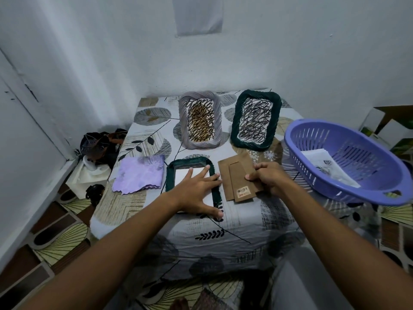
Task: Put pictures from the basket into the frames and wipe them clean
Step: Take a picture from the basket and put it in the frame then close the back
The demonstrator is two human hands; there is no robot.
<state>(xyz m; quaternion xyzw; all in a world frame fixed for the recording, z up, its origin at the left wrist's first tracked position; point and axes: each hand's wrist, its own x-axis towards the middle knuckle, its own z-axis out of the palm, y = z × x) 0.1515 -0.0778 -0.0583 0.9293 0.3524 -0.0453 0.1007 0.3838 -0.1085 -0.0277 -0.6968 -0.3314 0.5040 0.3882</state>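
Note:
A dark green frame [171, 175] lies face down near the table's front, with a white picture sheet [182, 176] in its opening. My left hand [196, 191] presses flat on that sheet, fingers spread. Just to the right lies the brown cardboard backing [237, 177] with a barcode sticker; my right hand [268, 177] grips its right edge. A grey frame [214, 121] and another dark green frame [234, 128] lie at the back, both with scribbled glass. The purple basket [348, 128] at the right holds more pictures [317, 154]. A lilac cloth [138, 175] lies to the left.
The table is covered by a leaf-patterned cloth [201, 227] and stands in a white-walled corner. Dark bags and a white box [98, 148] sit on the floor to the left. Patterned floor tiles surround the table.

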